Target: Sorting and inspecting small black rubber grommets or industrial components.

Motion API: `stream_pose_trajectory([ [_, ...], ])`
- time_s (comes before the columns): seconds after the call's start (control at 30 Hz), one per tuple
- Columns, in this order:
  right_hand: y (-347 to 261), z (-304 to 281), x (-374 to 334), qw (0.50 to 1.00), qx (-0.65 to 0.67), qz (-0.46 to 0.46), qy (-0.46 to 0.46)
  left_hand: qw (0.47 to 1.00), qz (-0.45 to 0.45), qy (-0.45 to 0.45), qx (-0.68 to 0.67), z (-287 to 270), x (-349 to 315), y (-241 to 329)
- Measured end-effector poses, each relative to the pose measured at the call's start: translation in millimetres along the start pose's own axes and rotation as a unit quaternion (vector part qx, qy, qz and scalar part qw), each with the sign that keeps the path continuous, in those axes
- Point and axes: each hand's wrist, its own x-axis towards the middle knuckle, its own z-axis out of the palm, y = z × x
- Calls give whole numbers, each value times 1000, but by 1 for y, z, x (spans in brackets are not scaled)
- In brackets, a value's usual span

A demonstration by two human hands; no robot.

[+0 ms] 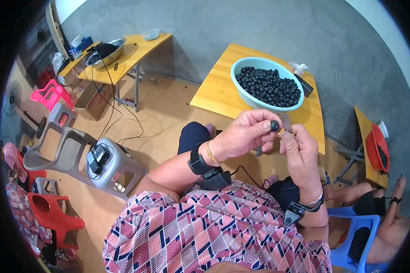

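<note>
My left hand (245, 133) pinches a small shiny black ball (274, 126) between thumb and fingertips. Close beside it, my right hand (300, 152) is closed round a small knife (285, 121), whose flat blade points up and away from me. A bit of yellow handle shows at its fingers. Whether the blade touches the ball I cannot tell. Just beyond my hands a light blue basin (244, 94) stands on a wooden table (214, 91). It holds a heap of black balls (266, 84), several with a round hole or ring showing.
Right of the basin lie a dark box-shaped object (304, 85) and a clear plastic bag (299, 68). A person (387, 241) sits at my right, near a red basin (376, 148). Grey stools (123, 168) and cables (118, 107) are at my left. Another table (141, 50) stands far left.
</note>
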Motion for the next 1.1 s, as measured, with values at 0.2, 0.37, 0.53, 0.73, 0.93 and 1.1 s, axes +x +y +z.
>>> stream_pose_trajectory([
  [0.2,-1,2,3,998,-54,-30,9,1000,11,-9,6,0,0,-1],
  [0.37,0,1,6,997,-71,-29,0,1000,10,9,24,2,0,1],
  [0.53,2,4,6,997,-57,-53,1,1000,23,-7,16,-3,1,-1],
  [0.73,-1,5,6,998,-44,-51,14,998,33,7,47,-2,1,-2],
  [0.93,1,5,6,998,-33,-53,10,995,36,19,86,-2,1,-3],
  [1.1,-6,2,8,997,-53,-37,-41,996,30,8,83,-9,-2,-3],
])
